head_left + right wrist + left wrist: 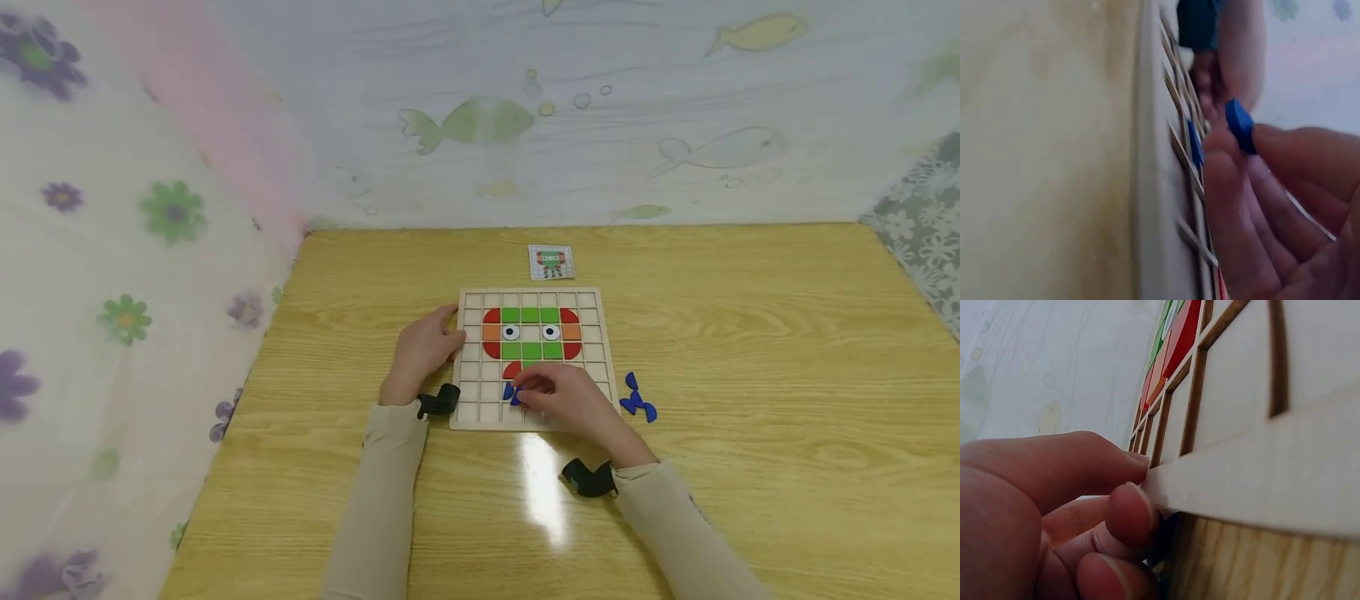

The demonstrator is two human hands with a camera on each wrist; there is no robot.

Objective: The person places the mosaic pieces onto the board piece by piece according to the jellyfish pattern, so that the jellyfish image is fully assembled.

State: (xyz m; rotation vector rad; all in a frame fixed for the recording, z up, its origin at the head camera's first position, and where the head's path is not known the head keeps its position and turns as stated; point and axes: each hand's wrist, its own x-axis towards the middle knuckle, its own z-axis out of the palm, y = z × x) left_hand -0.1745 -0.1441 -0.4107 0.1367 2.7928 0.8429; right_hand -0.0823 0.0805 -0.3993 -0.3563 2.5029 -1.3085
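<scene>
Nearest to us, our two sleeved forearms reach onto the wooden table [750,350], each wrist carrying one black camera mount.

Our right hand [573,400] lies over the lower rows of the grid board [596,367]. Its fingertips [1279,140] pinch one blue piece [1239,125], held just above the board. The right wrist view shows a second blue piece [1194,142] seated in a cell directly below the held one. In the head view we can see blue at the fingertips, but we cannot separate the two pieces there.

Our left hand [423,350] is at the board's left edge. In the left wrist view the thumb [1132,512] presses against the board's edge and one finger [1072,462] lies on top of it, so the board edge is clamped between them.

Just right of the board, on the table, lie loose blue pieces [637,398]; we count about three, touching one another.

Further out, the board's upper rows hold a finished face: six green squares, two orange squares, four red corner pieces and two eye pieces. One further red piece sits below it, partly hidden by our right hand.

Beyond the board, one pattern card [551,262] lies flat, apart from the board's far edge.

Farthest, one fish-printed curtain [600,108] closes the back and one flower-printed curtain [112,250] the left.
</scene>
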